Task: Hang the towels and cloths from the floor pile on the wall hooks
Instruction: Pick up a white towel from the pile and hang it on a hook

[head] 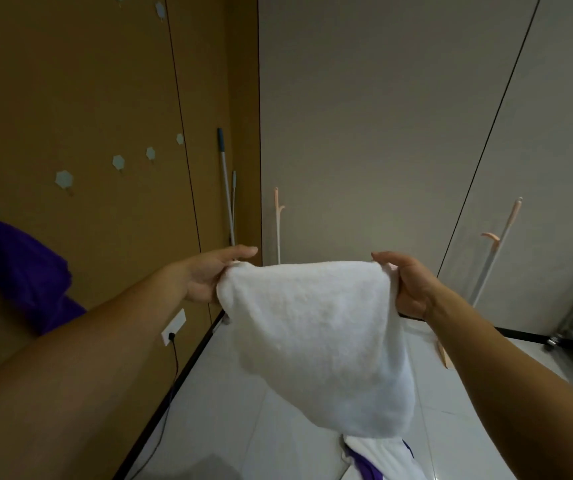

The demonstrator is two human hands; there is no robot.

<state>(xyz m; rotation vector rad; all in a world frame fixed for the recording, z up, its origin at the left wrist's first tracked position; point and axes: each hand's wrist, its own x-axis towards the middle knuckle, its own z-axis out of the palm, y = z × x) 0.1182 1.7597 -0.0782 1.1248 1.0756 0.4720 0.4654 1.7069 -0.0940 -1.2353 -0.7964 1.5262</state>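
Fingers (pixel 386 258) of the right hand (pixel 415 292) are seen pinched on one top corner of a white towel (pixel 316 337). The other top corner is gripped by the left hand (pixel 205 278), whose fingers are mostly hidden behind the cloth. The towel is held up in the air in front of the person and stretched between the two hands. Its lower part hangs down loose over the floor pile (pixel 382 460), where more white and purple cloth is left on the floor (pixel 229 393). The towel looks soft, fluffy and light, so it can be expected to sag and fold wherever it is not held. It is not likely to slip or break, and no hard squeeze is needed. It is best taken by the top edge, near the corners, so that the middle of that edge can be laid over a hook. Small flower-shaped wall hooks (pixel 118 162) are seen on the brown wall (pixel 70 81) to the left, well apart from the towel. A purple towel (pixel 25 271) is already hung under the nearest one. The other hooks in the row look bare.
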